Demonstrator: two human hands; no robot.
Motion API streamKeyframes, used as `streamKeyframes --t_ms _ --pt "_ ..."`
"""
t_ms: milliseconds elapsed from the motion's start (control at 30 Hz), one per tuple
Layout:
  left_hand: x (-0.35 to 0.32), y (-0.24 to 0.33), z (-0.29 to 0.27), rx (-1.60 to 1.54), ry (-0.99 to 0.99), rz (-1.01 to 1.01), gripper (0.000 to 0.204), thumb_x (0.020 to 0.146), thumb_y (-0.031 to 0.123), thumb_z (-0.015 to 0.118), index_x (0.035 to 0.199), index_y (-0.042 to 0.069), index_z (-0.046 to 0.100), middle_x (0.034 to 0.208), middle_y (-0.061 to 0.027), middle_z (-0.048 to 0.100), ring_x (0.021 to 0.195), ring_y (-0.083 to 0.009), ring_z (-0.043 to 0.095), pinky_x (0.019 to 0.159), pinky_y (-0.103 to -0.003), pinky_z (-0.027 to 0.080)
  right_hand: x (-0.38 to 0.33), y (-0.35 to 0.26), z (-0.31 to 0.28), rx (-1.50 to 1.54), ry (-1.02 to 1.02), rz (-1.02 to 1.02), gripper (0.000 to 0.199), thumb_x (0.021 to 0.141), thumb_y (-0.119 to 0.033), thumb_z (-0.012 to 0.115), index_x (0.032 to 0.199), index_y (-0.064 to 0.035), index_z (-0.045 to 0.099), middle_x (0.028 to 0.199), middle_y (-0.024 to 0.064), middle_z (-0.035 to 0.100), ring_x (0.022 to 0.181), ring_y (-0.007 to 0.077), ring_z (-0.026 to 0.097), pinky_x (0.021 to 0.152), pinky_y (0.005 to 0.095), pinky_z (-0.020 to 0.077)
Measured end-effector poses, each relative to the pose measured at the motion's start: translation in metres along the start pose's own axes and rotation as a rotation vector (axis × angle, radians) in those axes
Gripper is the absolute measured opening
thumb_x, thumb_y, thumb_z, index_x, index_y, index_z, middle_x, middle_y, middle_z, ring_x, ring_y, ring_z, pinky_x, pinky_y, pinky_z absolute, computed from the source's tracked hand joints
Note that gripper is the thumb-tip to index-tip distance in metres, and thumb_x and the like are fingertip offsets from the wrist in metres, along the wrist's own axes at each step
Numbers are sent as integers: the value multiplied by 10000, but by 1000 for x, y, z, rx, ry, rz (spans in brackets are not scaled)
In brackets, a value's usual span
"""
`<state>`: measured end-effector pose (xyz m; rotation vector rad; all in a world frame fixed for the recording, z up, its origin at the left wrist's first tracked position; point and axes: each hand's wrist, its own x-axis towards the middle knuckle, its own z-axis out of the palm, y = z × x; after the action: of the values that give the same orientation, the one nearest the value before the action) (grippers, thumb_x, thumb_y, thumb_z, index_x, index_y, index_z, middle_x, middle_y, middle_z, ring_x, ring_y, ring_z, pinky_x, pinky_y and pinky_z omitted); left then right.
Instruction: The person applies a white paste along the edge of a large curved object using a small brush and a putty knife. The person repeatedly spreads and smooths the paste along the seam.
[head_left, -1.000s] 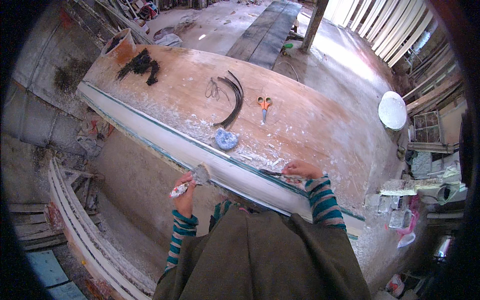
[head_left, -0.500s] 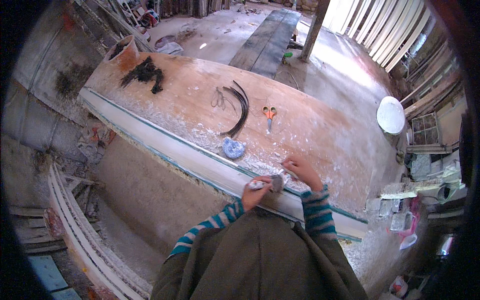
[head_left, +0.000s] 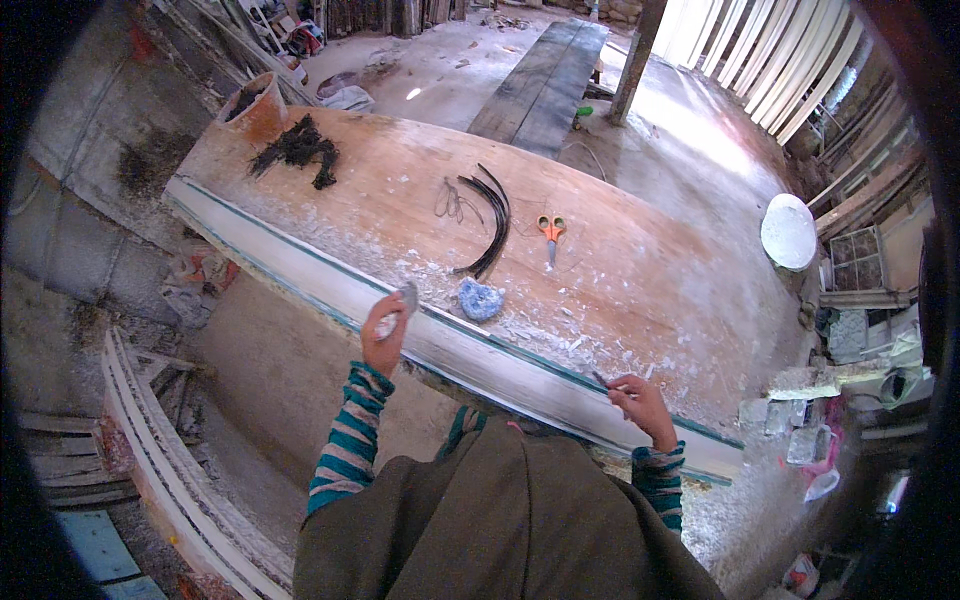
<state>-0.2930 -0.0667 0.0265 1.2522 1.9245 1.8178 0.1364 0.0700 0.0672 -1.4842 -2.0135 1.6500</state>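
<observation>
Wooden tabletop (head_left: 635, 285): left hand (head_left: 381, 348) grips a scraper (head_left: 409, 298), blade forward; right hand (head_left: 646, 408) pinches a tool (head_left: 600, 380), tip leftward.

From where I stand, no lettering, number or sign legible. Looked around the table (head_left: 630, 260): bucket (head_left: 262, 112) at its far left corner, scissors (head_left: 551, 238) on top, scraper (head_left: 408, 297) at its near edge (any marking too small to tell).
</observation>
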Motion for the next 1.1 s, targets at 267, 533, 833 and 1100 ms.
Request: streamKeyframes --t_ms 267,533,833,1100 --pt "-40 15 -33 11 194 -155 131 816 1 612 945 13 589 1103 -124 581 1034 -211 537 897 -327 431 71 -53 76 -512 -43 -329 242 783 -355 623 900 -146 653 780 137 646 742 337 618 644 417 479" --pt "-83 25 -35 -98 126 -257 130 827 40 619 954 32 588 1123 -124 576 1064 -229 524 924 -351 413 150 -91 125 -527 -227 -464 251 771 -314 625 888 -94 653 767 147 645 720 320 624 660 395 479" --pt "-69 30 52 -433 -255 -341 119 823 46 623 940 32 604 1114 -113 585 1015 -189 551 878 -300 448 166 -137 135 92 -354 -174 193 839 -223 591 935 -56 602 694 32 591 508 88 512 406 222 398" --pt "-42 6 100 -431 -454 -396 97 803 40 631 900 37 623 940 -51 634 895 -134 576 797 -284 472 56 -46 56 465 121 64 231 866 -231 585 1009 -51 558 703 73 597 443 102 474 380 238 372"
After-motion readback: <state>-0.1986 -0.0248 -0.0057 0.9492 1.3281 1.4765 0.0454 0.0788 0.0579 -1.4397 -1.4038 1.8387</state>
